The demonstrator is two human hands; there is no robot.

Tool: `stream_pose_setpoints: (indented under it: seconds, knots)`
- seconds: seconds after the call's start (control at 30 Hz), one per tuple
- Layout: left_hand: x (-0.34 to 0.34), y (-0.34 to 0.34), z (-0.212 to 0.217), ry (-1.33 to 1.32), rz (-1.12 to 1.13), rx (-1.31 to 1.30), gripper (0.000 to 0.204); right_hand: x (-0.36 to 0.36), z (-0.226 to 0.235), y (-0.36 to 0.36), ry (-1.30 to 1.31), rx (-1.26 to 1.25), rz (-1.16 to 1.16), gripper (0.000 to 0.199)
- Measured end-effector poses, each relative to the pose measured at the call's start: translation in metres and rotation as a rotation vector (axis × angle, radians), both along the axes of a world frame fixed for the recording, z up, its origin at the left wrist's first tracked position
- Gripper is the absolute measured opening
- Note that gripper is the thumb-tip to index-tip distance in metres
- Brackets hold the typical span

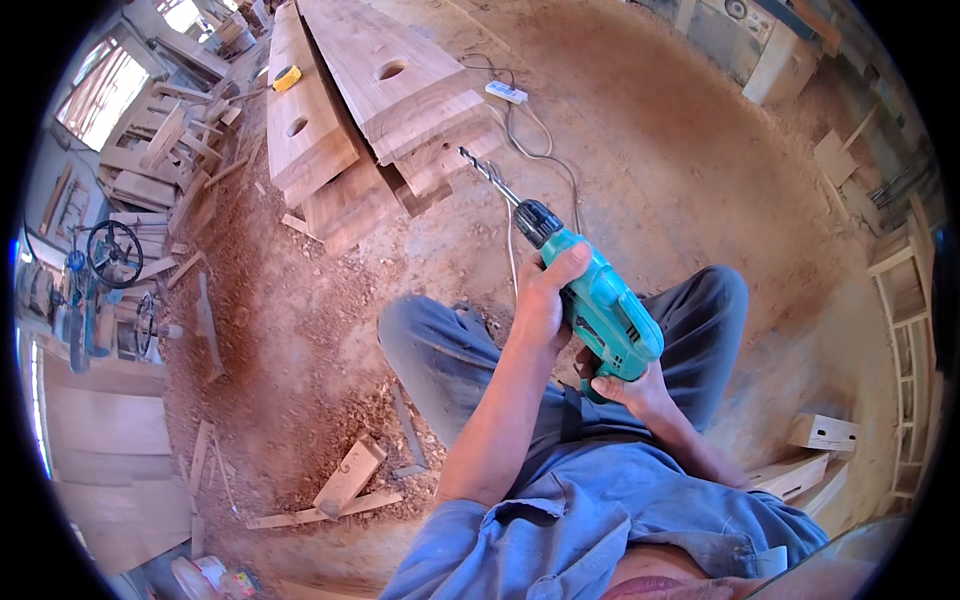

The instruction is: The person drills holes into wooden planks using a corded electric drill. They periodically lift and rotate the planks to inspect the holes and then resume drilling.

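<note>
A teal electric drill (pixel 605 310) with a black chuck and a long spiral bit (pixel 487 172) is held up over my knees, the bit pointing toward the far left. My left hand (pixel 545 295) wraps the front of the drill body just behind the chuck. Around the handle at the back is my right hand (pixel 625 388). The bit's tip hangs near the end of a stack of long wooden planks (pixel 400 95) with round holes drilled in them. I sit in blue-grey trousers and a blue shirt.
The floor is covered in reddish sawdust. A white power strip (pixel 506 92) with its cable lies beyond the planks. Offcuts (pixel 348 478) lie at lower left. A machine with handwheels (pixel 100 285) stands at left, wooden frames (pixel 905 330) at right, a yellow tape measure (pixel 286 77) on a plank.
</note>
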State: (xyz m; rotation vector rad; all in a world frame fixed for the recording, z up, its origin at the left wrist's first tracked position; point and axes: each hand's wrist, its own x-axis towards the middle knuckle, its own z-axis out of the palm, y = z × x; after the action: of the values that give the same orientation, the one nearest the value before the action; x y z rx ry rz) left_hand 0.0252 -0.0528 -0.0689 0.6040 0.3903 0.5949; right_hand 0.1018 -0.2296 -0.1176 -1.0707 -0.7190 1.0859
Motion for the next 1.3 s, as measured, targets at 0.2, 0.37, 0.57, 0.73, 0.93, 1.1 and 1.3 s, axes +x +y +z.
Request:
stream_pose_setpoints:
  seconds: [0.2, 0.37, 0.57, 0.73, 0.93, 1.1, 1.3]
  knots:
    - [0.003, 0.013, -0.006, 0.015, 0.038, 0.005, 0.040, 0.002, 0.008, 0.012, -0.014, -0.097, -0.040, 0.047]
    - [0.004, 0.020, -0.010, 0.007, 0.039, -0.009, 0.043, 0.002, 0.018, 0.018, -0.023, -0.140, -0.053, 0.045]
    - [0.001, 0.022, 0.001, 0.000, 0.065, -0.025, 0.043, 0.002, 0.023, 0.022, 0.037, -0.154, -0.016, 0.048]
    - [-0.004, 0.019, 0.008, 0.069, 0.093, -0.025, 0.040, -0.001, 0.020, 0.025, -0.085, -0.224, 0.028, 0.051]
    - [-0.009, 0.032, 0.007, 0.025, 0.066, -0.093, 0.041, -0.013, 0.030, 0.038, -0.157, -0.225, 0.011, 0.029]
    - [-0.021, 0.041, 0.013, 0.080, 0.092, -0.063, 0.046, -0.029, 0.036, 0.052, -0.172, -0.193, 0.055, 0.027]
    - [-0.029, 0.042, 0.010, 0.121, 0.102, 0.010, 0.048, -0.037, 0.024, 0.052, -0.158, -0.199, 0.118, 0.023]
